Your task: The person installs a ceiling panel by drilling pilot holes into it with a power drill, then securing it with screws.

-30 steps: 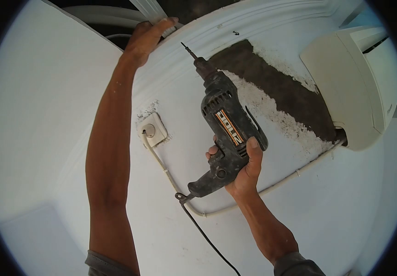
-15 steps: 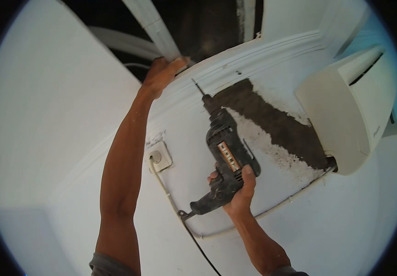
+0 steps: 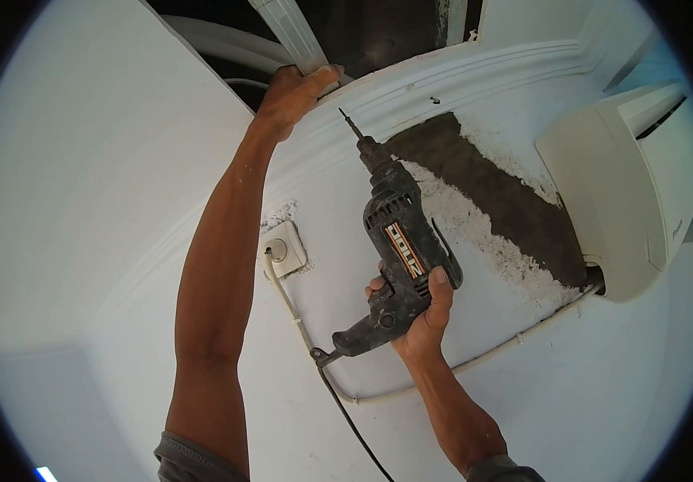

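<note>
My right hand (image 3: 431,317) is wrapped round the body and grip of a black power drill (image 3: 395,229), with its fingers near the trigger. The drill tilts upward, and its thin bit (image 3: 350,122) points at the ceiling moulding (image 3: 411,90), seemingly just short of it. My left hand (image 3: 294,96) reaches up to the edge of the ceiling opening and grips the lower end of a light metal channel (image 3: 292,36). Some of its fingers are hidden in the opening. From the drill's handle a black cord (image 3: 354,426) runs down.
A white air conditioner (image 3: 611,185) hangs on the right, beside a dark patched strip (image 3: 499,197) of wall. Left of the drill sits a socket (image 3: 282,249) with a plug and a pale cable (image 3: 475,361) along the wall. Pipes (image 3: 226,44) show inside the dark ceiling opening.
The view has shifted slightly, so most things sit a bit further right and higher. The drill bit has come a little nearer my left hand. Both grips look the same.
</note>
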Demonstrator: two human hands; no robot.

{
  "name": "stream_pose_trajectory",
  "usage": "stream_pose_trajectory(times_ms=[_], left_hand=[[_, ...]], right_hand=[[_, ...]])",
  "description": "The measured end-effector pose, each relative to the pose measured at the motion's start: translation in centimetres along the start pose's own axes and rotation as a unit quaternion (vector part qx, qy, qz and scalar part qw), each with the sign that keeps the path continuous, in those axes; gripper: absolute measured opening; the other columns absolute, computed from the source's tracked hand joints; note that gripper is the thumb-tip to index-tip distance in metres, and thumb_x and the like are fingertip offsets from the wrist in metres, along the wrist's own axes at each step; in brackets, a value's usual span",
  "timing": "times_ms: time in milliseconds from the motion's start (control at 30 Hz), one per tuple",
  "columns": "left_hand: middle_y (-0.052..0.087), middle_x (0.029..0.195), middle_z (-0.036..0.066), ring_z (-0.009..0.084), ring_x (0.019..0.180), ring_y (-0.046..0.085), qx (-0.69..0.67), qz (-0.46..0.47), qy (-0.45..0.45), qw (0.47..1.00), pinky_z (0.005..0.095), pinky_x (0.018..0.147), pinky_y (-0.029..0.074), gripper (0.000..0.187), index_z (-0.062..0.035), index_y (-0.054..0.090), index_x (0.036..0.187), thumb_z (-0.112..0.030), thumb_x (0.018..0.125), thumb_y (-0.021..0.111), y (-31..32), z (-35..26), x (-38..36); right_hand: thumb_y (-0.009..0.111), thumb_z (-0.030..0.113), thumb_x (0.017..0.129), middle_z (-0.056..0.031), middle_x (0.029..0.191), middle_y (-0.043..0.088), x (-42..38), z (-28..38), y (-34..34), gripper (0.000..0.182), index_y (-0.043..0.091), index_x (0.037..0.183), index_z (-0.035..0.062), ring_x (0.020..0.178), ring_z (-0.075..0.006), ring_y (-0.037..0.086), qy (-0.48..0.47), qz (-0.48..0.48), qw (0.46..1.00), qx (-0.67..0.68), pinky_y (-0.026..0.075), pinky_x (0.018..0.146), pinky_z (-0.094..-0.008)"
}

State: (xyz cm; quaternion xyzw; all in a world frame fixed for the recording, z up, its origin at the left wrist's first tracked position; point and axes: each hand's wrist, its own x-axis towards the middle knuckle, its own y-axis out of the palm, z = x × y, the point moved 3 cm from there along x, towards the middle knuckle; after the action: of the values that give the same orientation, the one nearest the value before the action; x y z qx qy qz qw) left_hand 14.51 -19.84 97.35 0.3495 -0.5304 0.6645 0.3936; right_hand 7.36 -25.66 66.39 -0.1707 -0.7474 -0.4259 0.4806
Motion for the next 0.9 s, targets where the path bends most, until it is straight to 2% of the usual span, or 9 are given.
stream_pose_trajectory(times_ms=[267, 567, 633, 667, 767, 900], left_hand=[[0.067, 0.093, 0.018, 0.027, 0.089, 0.062, -0.003, -0.024, 0.027, 0.999, 0.0366, 0.083, 0.047, 0.052, 0.0051, 0.068, 0.1, -0.042, 0.077, 0.066, 0.0, -0.4, -0.4], [0.066, 0.091, 0.019, 0.027, 0.087, 0.063, 0.008, -0.015, 0.016, 1.0, 0.038, 0.081, 0.048, 0.054, 0.005, 0.068, 0.099, -0.044, 0.076, 0.068, -0.2, 0.2, 0.3], [0.063, 0.105, 0.019, 0.0276, 0.101, 0.057, 0.015, 0.017, -0.022, 1.0, 0.0399, 0.092, 0.042, 0.057, 0.0028, 0.065, 0.107, -0.045, 0.076, 0.067, -0.1, 0.0, 0.2], [0.063, 0.105, 0.019, 0.0276, 0.101, 0.057, 0.013, 0.017, -0.021, 1.0, 0.0399, 0.092, 0.042, 0.057, 0.0028, 0.065, 0.107, -0.045, 0.076, 0.067, 0.0, -0.4, -0.1], [0.064, 0.104, 0.02, 0.0289, 0.102, 0.058, 0.026, 0.004, -0.021, 0.999, 0.0411, 0.092, 0.043, 0.059, 0.0027, 0.066, 0.108, -0.046, 0.076, 0.068, 0.2, -1.0, -0.7], [0.067, 0.096, 0.019, 0.0281, 0.095, 0.062, 0.035, -0.029, -0.003, 0.999, 0.0395, 0.088, 0.046, 0.056, 0.0023, 0.069, 0.103, -0.046, 0.074, 0.069, 0.2, -0.1, 0.1]], right_hand=[[0.053, 0.055, 0.089, -0.0099, 0.098, 0.063, 0.2, 0.0, 0.2, 0.06, 0.055, 0.122, 0.006, 0.08, -0.0185, 0.067, -0.007, 0.021, 1.0, 0.0, 0.054, 0.073, -0.0382], [0.054, 0.055, 0.088, -0.0094, 0.098, 0.063, 0.2, 0.1, 0.5, 0.058, 0.056, 0.121, 0.007, 0.081, -0.0186, 0.067, -0.007, 0.019, 1.0, -0.008, 0.054, 0.075, -0.0385], [0.054, 0.056, 0.088, -0.0097, 0.097, 0.062, 0.1, 0.1, 0.8, 0.06, 0.055, 0.121, 0.0056, 0.081, -0.0183, 0.067, -0.004, 0.014, 1.0, -0.011, 0.054, 0.075, -0.0382], [0.054, 0.056, 0.088, -0.0097, 0.097, 0.062, 0.1, 0.2, 0.9, 0.06, 0.055, 0.121, 0.0056, 0.081, -0.0183, 0.067, -0.005, 0.014, 1.0, -0.013, 0.054, 0.075, -0.0382], [0.054, 0.057, 0.088, -0.0105, 0.096, 0.061, -0.4, 0.1, 1.6, 0.062, 0.055, 0.12, 0.0037, 0.082, -0.0188, 0.067, -0.004, 0.004, 1.0, -0.017, 0.056, 0.077, -0.0389], [0.055, 0.054, 0.089, -0.0113, 0.095, 0.061, -0.9, 0.1, 2.8, 0.06, 0.054, 0.12, 0.0021, 0.083, -0.0196, 0.067, -0.018, -0.005, 0.999, -0.04, 0.057, 0.079, -0.0411]])
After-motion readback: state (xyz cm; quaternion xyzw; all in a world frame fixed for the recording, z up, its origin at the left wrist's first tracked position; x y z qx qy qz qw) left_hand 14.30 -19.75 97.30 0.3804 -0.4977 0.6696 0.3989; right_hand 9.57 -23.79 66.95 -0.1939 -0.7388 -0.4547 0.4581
